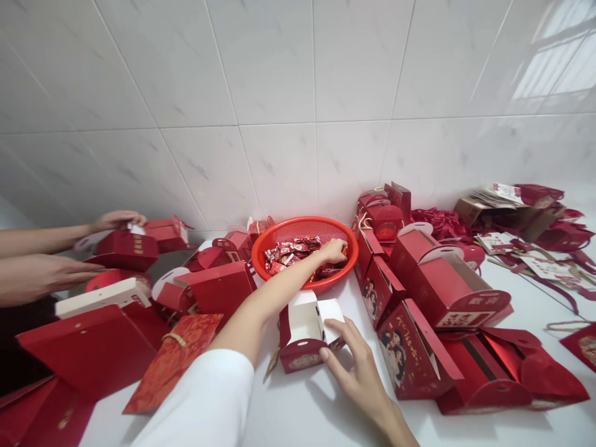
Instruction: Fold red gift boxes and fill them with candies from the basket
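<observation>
A small red gift box (305,354) with a white inside stands open on the white table in front of me. My right hand (356,369) grips its right side, thumb at the front wall and fingers by the raised white flap. Across the box my left arm stretches into a red plastic basket (261,261) of wrapped candies (291,251). At the basket's right inner side, my left hand (333,251) has its fingers curled together; what they pinch is hidden.
Red gift boxes (433,279) crowd the right side, with ribbons and tags (554,267) beyond. More boxes (218,285) and an orange-red patterned bag (174,360) lie left. At far left another person's hands (118,220) handle a red box (123,248). A tiled wall (279,161) rises behind.
</observation>
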Motion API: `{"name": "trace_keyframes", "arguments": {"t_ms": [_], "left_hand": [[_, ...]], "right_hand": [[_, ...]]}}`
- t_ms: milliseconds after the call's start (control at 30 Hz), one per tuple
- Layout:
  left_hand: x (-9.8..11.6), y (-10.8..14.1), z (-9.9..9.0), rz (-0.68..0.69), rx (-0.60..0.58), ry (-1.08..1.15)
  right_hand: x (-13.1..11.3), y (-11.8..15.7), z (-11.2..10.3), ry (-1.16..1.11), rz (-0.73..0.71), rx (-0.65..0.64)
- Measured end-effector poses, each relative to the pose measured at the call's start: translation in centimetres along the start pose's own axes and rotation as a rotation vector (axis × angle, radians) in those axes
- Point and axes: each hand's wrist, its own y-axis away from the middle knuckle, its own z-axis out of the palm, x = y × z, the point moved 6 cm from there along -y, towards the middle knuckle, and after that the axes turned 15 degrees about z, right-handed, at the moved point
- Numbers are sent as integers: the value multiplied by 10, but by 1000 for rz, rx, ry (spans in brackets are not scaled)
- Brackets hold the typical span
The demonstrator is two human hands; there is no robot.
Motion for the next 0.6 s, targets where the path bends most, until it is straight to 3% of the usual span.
{"name": "trace_keyframes", "arguments": {"t_ms": [133, 367, 467, 600], "left_hand": [[5, 3, -27, 24, 109, 176], [26, 40, -85, 98, 97, 439], [48, 72, -99, 117, -16, 493], [79, 121, -85, 95, -345, 407]], "right_hand": [[0, 1, 0, -12, -1, 0], [6, 1, 5, -68, 30, -23], [7, 2, 5, -104, 35, 17], [6, 1, 6, -139, 36, 68]]}}
